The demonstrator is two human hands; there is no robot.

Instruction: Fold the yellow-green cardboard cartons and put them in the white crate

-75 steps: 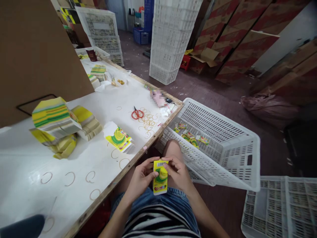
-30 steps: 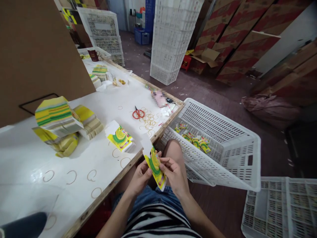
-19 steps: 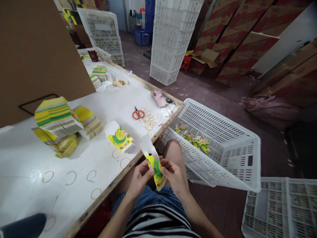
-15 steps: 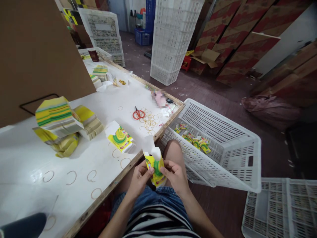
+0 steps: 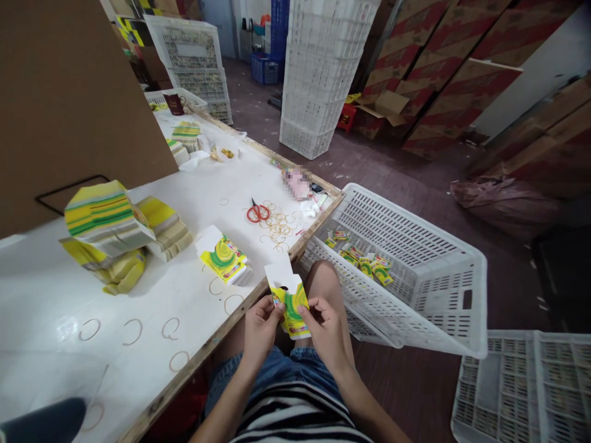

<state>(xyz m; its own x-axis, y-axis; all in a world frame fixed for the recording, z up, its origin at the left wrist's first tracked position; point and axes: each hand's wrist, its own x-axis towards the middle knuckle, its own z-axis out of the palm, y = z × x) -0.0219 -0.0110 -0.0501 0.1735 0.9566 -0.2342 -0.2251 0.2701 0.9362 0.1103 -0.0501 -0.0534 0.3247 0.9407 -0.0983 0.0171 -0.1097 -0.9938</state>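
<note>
A yellow and green carton [image 5: 295,311] with raised white flaps is held above my lap, past the table's edge. My left hand [image 5: 262,323] pinches its left side between thumb and fingers. On the right side, my right hand [image 5: 322,320] grips it the same way. A small pile of flat yellow cartons [image 5: 224,257] lies on the white table [image 5: 152,307], left of my hands. Farther left are stacked bundles of yellow and green cartons [image 5: 108,215]. Several small yellow packets [image 5: 364,264] lie in the white crate [image 5: 443,301] at my right.
Red-handled scissors [image 5: 257,213] and scattered rubber bands [image 5: 279,231] lie on the table. A brown board [image 5: 78,98] stands at the left. Tall white crates [image 5: 318,80] stand on the floor, and another crate [image 5: 521,387] is at the lower right.
The carton in my hands has opened out wider, and its top flaps have shifted. Both hands still hold its sides, with slight finger movement.
</note>
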